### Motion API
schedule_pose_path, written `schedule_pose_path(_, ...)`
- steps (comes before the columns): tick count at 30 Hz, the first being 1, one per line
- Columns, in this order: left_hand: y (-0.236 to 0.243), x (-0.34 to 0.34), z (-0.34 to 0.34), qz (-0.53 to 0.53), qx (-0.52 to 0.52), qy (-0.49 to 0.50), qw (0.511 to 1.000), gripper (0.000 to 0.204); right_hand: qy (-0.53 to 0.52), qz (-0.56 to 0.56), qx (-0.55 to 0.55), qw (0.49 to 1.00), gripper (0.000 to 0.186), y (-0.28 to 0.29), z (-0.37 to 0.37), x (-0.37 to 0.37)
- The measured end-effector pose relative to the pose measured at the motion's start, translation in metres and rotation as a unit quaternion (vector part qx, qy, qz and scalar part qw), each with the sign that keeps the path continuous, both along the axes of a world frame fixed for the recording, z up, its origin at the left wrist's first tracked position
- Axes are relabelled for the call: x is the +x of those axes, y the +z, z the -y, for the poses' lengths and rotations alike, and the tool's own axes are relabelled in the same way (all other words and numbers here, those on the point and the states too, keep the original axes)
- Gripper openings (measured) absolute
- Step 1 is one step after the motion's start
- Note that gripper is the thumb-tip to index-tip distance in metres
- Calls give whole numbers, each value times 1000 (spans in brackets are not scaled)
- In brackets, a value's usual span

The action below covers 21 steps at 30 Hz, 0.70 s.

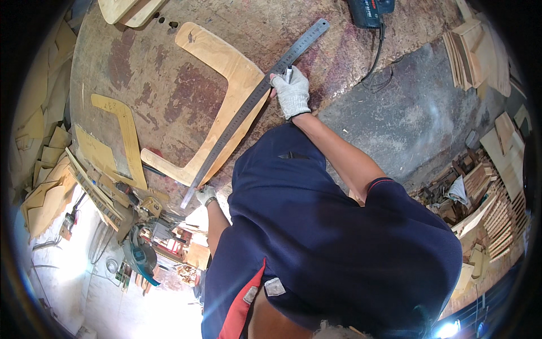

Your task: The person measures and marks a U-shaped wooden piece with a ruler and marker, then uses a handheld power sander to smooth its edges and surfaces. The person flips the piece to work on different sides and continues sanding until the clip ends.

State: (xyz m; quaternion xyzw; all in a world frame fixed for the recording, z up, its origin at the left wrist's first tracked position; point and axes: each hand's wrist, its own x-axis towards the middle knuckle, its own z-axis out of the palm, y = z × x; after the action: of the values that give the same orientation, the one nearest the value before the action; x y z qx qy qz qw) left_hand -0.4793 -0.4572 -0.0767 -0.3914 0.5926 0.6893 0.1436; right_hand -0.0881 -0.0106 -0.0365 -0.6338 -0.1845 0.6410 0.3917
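A U-shaped plywood piece (192,39) lies on the worn bench (158,101), with a long metal ruler (254,99) laid diagonally along its right side. My right hand (290,90), in a pale glove with bare fingertips, grips a marker (289,74) against the upper part of the ruler. My left hand (204,194), also gloved, is at the ruler's lower end by the plywood's near corner; its fingers are too small and partly hidden to read. A second, thinner angled piece (127,135) with pencil marks lies to the left.
A power tool (367,11) with a cord is at the top right beside plywood stacks (463,62). A grey sheet (384,124) lies right of my arm. Offcuts (45,209) and a circular saw-like tool (141,254) are at the lower left. More boards (497,214) crowd the right.
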Motion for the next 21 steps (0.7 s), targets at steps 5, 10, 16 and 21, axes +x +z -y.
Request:
schedule_pose_path(5, -2, 2, 1, 1, -24, 39, 999, 23, 7, 7, -7, 1000, 13, 3, -1, 1)
schedule_pose_path(10, -9, -4, 9, -14, 4, -6, 1000, 20, 20, 15, 1, 1000, 15, 3, -2, 3)
schedule_pose_path(16, -6, 1, 9, -25, 8, -59, 998, 24, 6, 8, 5, 1000, 17, 0, -1, 1)
schedule_pose_path(21, -1, 10, -2, -32, 16, 12, 999, 25, 12, 28, 29, 999, 20, -4, 1, 0)
